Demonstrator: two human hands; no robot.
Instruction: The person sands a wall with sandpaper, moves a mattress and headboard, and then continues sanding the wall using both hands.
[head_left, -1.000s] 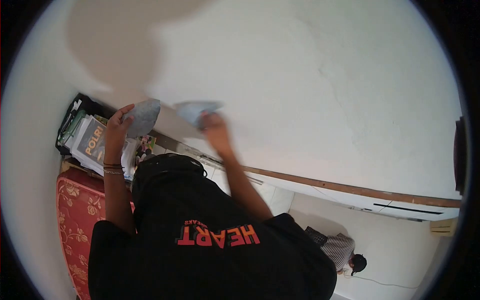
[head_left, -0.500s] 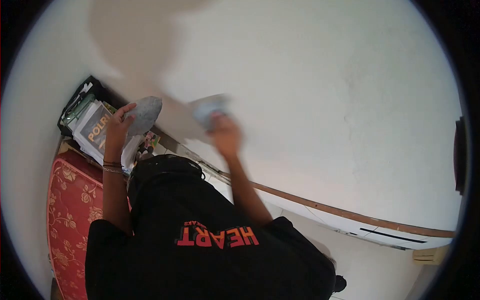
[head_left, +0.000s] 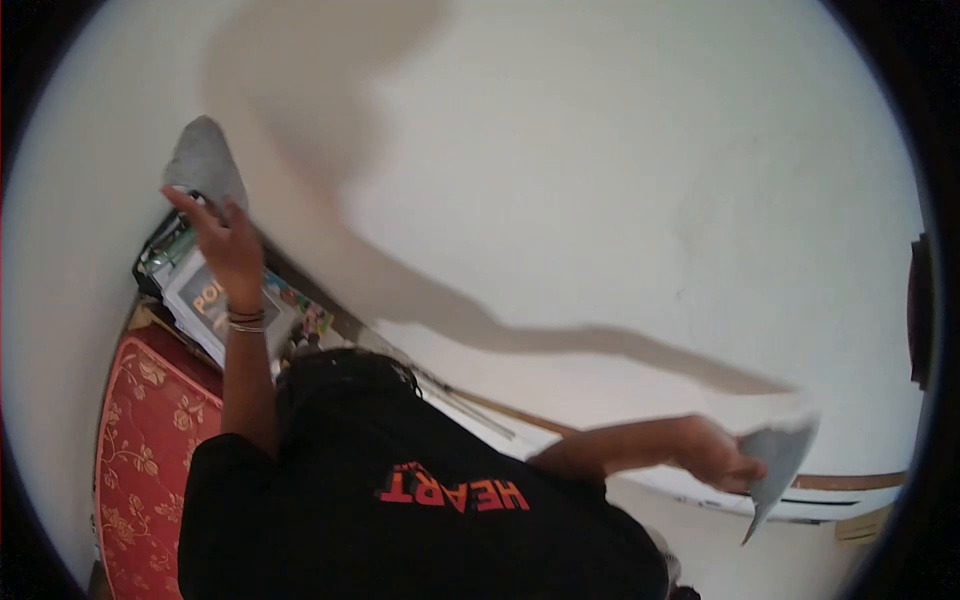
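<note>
My left hand (head_left: 232, 250), with dark and light bracelets at the wrist, is raised at the upper left. Its fingers hold a grey, leaf-shaped flat piece (head_left: 205, 160) near its lower end, with the rounded tip pointing up. At the lower right, my right hand (head_left: 715, 455) reaches out sideways, pinching a second thin grey piece (head_left: 780, 465) by its near side. This one is seen partly edge-on, tapers to a point at the bottom and is blurred along its top. I cannot tell what kind of thing the pieces are.
A pale wall (head_left: 600, 200) stands in front, with my shadow across it. Left lie a stack of papers and books (head_left: 205, 300) and a red floral mattress (head_left: 150, 430). A wooden strip (head_left: 850, 482) runs along the wall's base; a small beige box (head_left: 862, 525) sits far right.
My right hand has swung from the wall's middle far to the right and down with its grey piece. My left hand has risen, and its piece has turned from sideways to upright.
</note>
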